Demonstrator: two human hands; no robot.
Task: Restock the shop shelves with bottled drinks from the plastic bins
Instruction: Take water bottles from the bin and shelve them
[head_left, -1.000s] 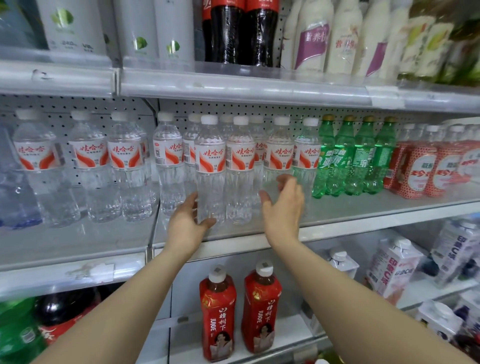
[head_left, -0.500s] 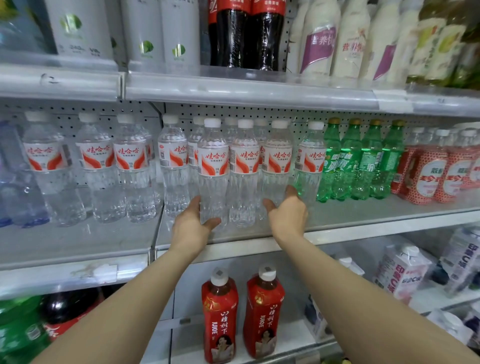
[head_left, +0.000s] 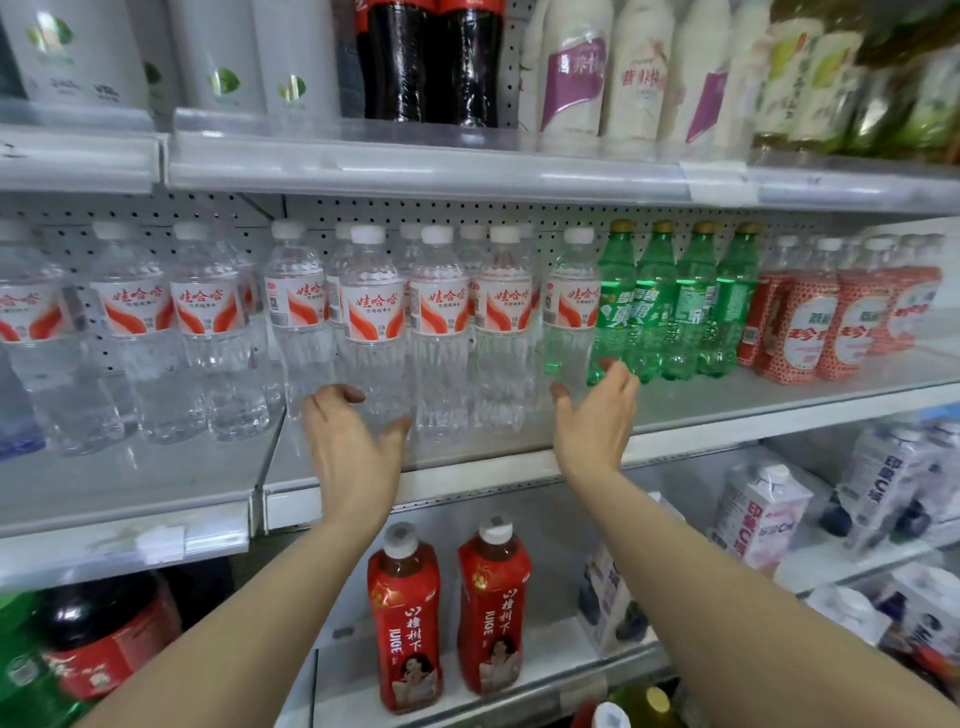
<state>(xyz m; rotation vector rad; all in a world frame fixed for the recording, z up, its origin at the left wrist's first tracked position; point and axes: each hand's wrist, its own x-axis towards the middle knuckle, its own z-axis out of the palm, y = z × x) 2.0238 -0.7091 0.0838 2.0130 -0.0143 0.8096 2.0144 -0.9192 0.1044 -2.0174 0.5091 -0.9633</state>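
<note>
Several clear water bottles (head_left: 439, 332) with white caps and red-and-white labels stand in rows on the middle shelf (head_left: 493, 462). My left hand (head_left: 353, 441) is spread in front of the bases of the left-hand front bottles, thumb near one bottle's foot, holding nothing. My right hand (head_left: 597, 415) is also spread, at the base of the rightmost water bottle (head_left: 569, 322), beside the green soda bottles (head_left: 670, 306). Whether either hand touches a bottle is unclear. No plastic bin is in view.
Red-patterned bottles (head_left: 841, 322) fill the shelf's right end. The upper shelf (head_left: 415, 166) carries cola and white bottles. Below stand two red juice bottles (head_left: 405, 618) and white cartons (head_left: 758, 514). More water bottles (head_left: 135, 332) occupy the left bay.
My right hand has slid right, from the middle water bottles to the rightmost one, and spread its fingers. My left hand stays at the left bottles' bases.
</note>
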